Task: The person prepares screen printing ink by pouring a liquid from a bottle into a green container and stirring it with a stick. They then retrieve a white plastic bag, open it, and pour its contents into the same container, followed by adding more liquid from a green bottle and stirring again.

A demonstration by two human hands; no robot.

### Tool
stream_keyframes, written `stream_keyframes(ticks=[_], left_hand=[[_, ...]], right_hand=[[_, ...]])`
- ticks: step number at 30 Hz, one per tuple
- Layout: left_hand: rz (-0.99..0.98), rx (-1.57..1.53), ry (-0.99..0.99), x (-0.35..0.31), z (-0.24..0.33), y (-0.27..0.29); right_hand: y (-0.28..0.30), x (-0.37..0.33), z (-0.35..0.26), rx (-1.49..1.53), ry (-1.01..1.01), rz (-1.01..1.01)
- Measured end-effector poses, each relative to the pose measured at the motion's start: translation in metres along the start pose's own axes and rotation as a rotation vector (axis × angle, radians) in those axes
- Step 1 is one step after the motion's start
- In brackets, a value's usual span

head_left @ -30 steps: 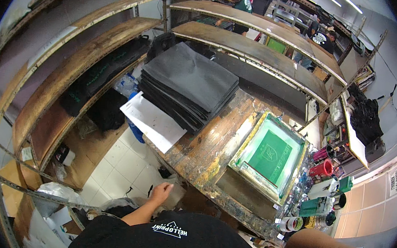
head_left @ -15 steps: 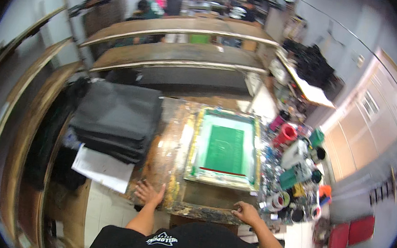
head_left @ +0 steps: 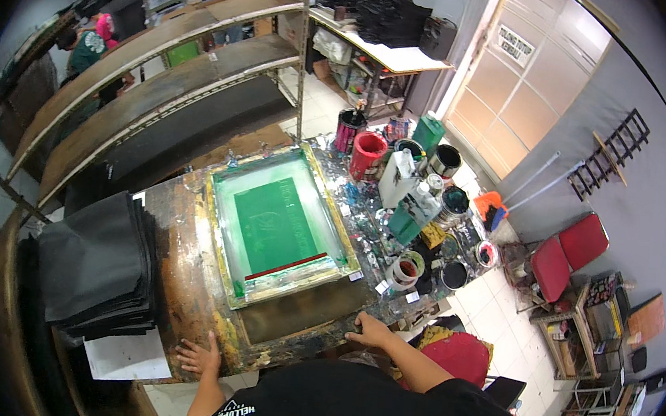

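The person leans over a stained, paint-crusted work table (head_left: 182, 274), both hands planted on its near edge. The left hand (head_left: 197, 355) lies flat with fingers spread, palm down on the table's front corner, just beside a white sheet of paper (head_left: 126, 356) that pokes out from under a stack of dark folded fabric (head_left: 95, 261). It holds nothing. The right hand (head_left: 373, 332) rests on the table's front rim too, fingers loosely extended and a little apart, palm down; it grips nothing that I can see, only touches the wood.

Between the two hands and a little further in sits the printing screen (head_left: 283, 223), a wooden-framed mesh glowing green, lying flat on the table with a darker green rectangle in its middle. A thin red strip runs across the mesh near the frame's lower right. Neither hand touches the frame; both are just short of it.

To the right of the screen the table is crowded with ink tins and pots: a red bucket (head_left: 368, 154), a white jug (head_left: 397, 178), a green canister (head_left: 428, 133), and open cans (head_left: 403, 269) with dark and red ink. A red chair (head_left: 565, 254) stands well apart by the wall. Long curved wooden shelves (head_left: 154, 70) arch behind the table.
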State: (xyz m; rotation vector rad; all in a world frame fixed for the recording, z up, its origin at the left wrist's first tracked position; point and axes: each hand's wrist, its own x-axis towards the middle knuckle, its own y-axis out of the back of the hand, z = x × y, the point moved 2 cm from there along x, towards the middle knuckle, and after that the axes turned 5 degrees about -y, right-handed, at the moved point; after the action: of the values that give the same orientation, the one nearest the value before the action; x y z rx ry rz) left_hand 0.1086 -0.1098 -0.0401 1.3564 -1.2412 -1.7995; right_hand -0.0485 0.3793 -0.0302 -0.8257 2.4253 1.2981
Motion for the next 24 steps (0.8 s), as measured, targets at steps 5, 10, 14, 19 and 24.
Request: stream_keyframes(ticks=[5,10,14,19,24], left_hand=[[0.106,0.059,-0.024,-0.005,0.003,-0.003],[0.234,0.110,-0.026,-0.013,0.006,-0.010],[0.330,0.188,-0.053,-0.014,0.013,-0.020],[0.777,0.334,-0.087,0.004,-0.008,-0.037],[0.308,0.194,-0.046,-0.014,0.007,-0.018]], right_hand=[[-0.002,-0.001,-0.004,0.013,-0.029,0.057],[-0.003,-0.012,-0.019,0.040,-0.120,0.144],[-0.014,-0.023,-0.006,0.040,-0.076,0.305],[-0.026,-0.036,-0.028,0.060,-0.087,0.418],[-0.007,-0.057,-0.037,0.276,-0.131,0.556]])
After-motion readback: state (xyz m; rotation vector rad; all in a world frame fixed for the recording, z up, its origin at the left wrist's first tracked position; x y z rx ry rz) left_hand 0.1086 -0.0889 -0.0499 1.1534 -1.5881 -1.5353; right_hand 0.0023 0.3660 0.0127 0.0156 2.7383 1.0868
